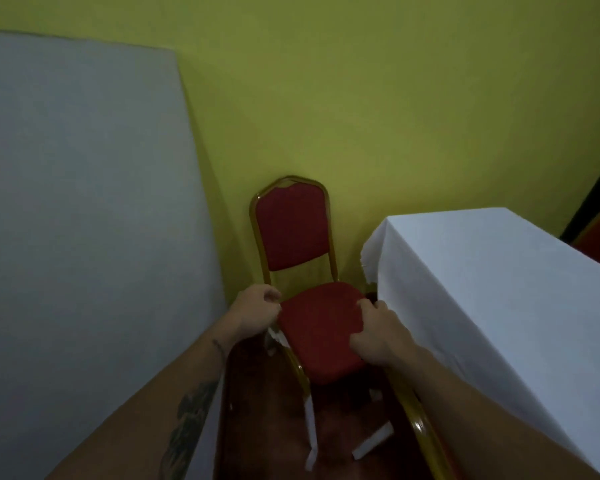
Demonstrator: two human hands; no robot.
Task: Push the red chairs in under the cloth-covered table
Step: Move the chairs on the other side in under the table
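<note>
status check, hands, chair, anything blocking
Left hand and right hand gripping the red chair seat sides. Chair beside the cloth-covered table, not under it. Second chair's gold frame close at right.

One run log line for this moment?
left hand: grips seat edge | right hand: grips seat | red padded gold-framed chair: beside white cloth-covered table, not under

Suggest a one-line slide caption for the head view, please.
Both hands, left hand and right hand, grip the red chair seat beside the cloth-covered table.
</note>
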